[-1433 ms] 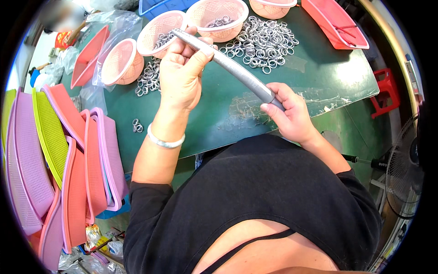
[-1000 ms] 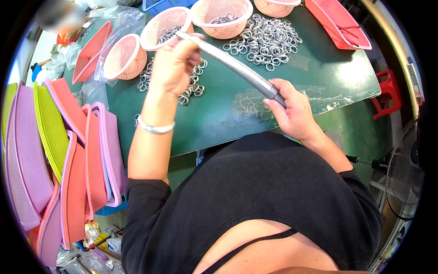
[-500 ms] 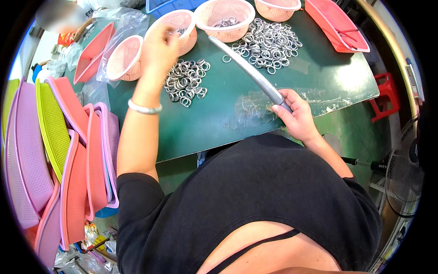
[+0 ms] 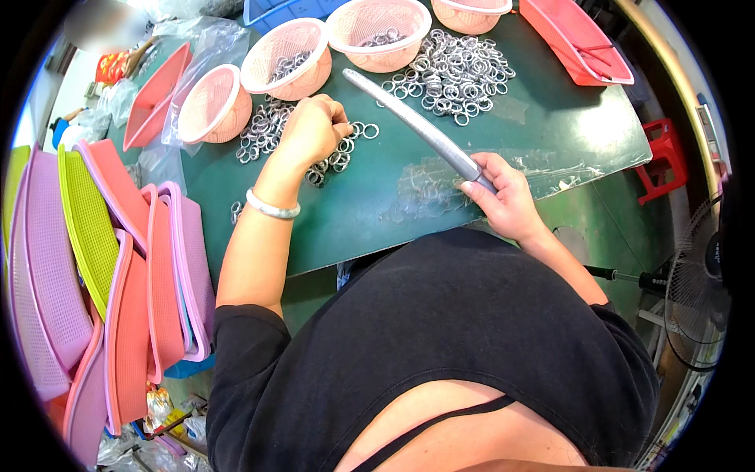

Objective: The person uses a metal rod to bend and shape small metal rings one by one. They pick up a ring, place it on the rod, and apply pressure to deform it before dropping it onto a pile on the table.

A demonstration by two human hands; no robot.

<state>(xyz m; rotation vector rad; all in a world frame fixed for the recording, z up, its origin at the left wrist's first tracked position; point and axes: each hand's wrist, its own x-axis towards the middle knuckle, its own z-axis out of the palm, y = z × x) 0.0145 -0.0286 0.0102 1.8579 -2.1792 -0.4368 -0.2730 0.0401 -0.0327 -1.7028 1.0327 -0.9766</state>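
My right hand grips the thick end of a tapered metal ring mandrel, which points up and to the left over the table with no ring visible on it. My left hand, wearing a pale bangle at the wrist, is over a loose pile of silver rings. Its fingers are curled in, tips down by the rings; whatever is between them is hidden. Beyond it, a pink mesh basket contains rings, as does another pink basket to its right. A larger heap of rings lies past the mandrel's tip.
An empty-looking pink basket leans at the left of the green table. A red tray with thin red sticks is at the far right. Stacked coloured plastic baskets crowd my left side. A red stool and a fan are at right.
My left hand has come back from above the pink basket, toward me and to the right, down to the smaller ring pile. My right hand keeps the mandrel in nearly the same place.
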